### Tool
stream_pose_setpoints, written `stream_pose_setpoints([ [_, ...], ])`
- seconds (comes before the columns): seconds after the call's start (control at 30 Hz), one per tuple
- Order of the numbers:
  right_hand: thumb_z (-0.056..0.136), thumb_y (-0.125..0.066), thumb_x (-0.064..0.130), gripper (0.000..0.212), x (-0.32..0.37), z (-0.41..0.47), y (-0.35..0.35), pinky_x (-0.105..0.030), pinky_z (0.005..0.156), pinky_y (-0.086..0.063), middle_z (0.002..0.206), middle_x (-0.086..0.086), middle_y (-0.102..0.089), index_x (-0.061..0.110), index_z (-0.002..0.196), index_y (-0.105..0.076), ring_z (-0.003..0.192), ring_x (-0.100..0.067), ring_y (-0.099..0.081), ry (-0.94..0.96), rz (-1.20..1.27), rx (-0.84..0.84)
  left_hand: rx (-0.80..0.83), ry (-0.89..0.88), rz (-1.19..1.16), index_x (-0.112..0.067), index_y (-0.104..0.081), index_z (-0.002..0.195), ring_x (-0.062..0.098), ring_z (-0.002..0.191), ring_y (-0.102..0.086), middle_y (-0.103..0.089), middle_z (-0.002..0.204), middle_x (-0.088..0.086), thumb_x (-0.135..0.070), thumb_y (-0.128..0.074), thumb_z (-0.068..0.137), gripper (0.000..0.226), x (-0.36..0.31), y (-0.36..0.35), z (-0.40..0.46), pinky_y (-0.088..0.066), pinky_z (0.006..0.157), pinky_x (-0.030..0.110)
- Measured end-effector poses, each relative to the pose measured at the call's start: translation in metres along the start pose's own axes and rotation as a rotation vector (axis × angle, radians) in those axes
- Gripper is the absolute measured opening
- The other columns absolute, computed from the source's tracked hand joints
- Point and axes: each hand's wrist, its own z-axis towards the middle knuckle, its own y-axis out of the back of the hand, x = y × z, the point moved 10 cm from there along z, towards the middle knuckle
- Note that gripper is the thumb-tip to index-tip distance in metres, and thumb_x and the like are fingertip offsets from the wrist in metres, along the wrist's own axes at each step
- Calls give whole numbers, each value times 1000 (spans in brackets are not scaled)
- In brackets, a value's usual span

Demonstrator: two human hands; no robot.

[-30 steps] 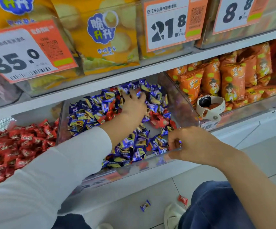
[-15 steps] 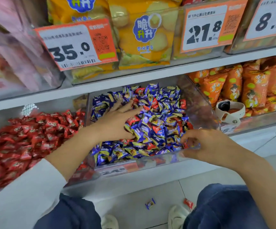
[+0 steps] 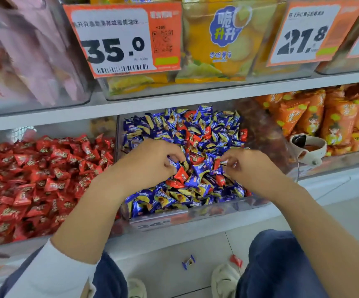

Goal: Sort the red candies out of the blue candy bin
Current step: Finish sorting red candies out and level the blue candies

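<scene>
The clear bin [image 3: 198, 212] on the lower shelf holds a heap of blue candies [image 3: 170, 130] with red candies [image 3: 195, 136] mixed in. My left hand [image 3: 148, 166] is over the middle of the heap. Its fingers curl down into the wrappers, just above a red candy [image 3: 180, 175]. Whether it holds one is hidden. My right hand [image 3: 249, 168] is at the heap's right side, its fingertips pinching a small wrapped candy [image 3: 233, 165] whose colour is unclear.
A bin of all-red candies [image 3: 34, 179] stands directly to the left. Orange snack bags [image 3: 335, 119] and a white smartwatch [image 3: 307, 149] are to the right. A blue candy [image 3: 188, 262] and a red candy [image 3: 236, 260] lie on the floor by my shoes.
My left hand went from lying flat on the heap to curling its fingers into it. My right hand came off the bin's front edge and into the candies. The view shifted left.
</scene>
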Motion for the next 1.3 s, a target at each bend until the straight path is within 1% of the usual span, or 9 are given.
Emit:
stream_pose_setpoints([
  [0.17,81,-72,30,61,-10,17,-29,-22,70,-43,126,-4,-57,26,135,-44,85,-11,-54,-101,194,251,178,-51,217,-29,-39,140,16,121,-43,-42,136,-5,-39,-69,81,67,-6,-51,1,-39,100,31],
  [0.27,72,-80,35,100,-7,6,-56,-31,98,-42,147,-5,-37,28,149,-17,122,-19,-48,-97,154,525,113,-28,252,-27,-40,140,22,120,-45,-43,134,-3,-42,-66,84,64,-2,-54,6,-43,97,40],
  [0.37,71,-81,24,108,-7,4,-63,-33,95,-43,142,-9,-45,27,151,-8,118,-23,-51,-51,5,492,72,-19,234,-26,-49,131,21,110,-52,-50,123,-1,-31,-66,87,48,-2,-49,10,-47,89,40],
  [0.53,77,-66,3,92,-9,4,-55,-23,65,-38,98,-6,-64,31,149,-16,77,-20,-52,-31,-21,373,23,4,125,-27,-59,110,7,75,-46,-59,104,-4,-22,-66,87,25,7,-38,9,-40,72,29],
  [0.77,82,-55,-5,62,-22,8,-19,-15,60,-47,105,3,-67,24,136,-45,65,6,-55,-40,251,157,-8,17,156,-23,-56,125,15,85,-48,-43,102,-3,-18,-52,93,33,9,-34,6,-34,73,24],
  [0.9,90,-45,2,35,-34,10,-14,-32,55,-47,94,0,-66,21,112,-63,60,-17,-52,-147,432,91,-32,33,102,-20,-62,113,12,77,-46,-45,100,-3,-26,-57,92,21,11,-29,7,-31,71,21],
  [1.0,91,-46,11,26,-41,12,-16,-24,47,-35,88,-4,-64,21,101,-67,45,-10,-43,-213,434,71,-81,35,50,-20,-60,108,9,75,-44,-47,99,-3,-32,-55,93,20,10,-23,7,-30,70,22],
  [1.17,85,-65,42,30,-22,11,-34,-25,65,-42,80,9,-59,22,107,-62,72,-9,-54,-90,103,168,-196,73,-42,-20,-50,103,7,59,-49,-62,87,-2,-32,-49,96,14,12,-8,6,-32,55,25],
  [1.3,82,-70,36,31,-20,14,-40,-26,67,-40,89,0,-61,15,101,-61,79,-16,-54,-110,89,176,-213,29,-131,-29,-50,122,7,53,-48,-58,86,-1,-24,-43,97,26,3,-9,6,-37,55,21],
])
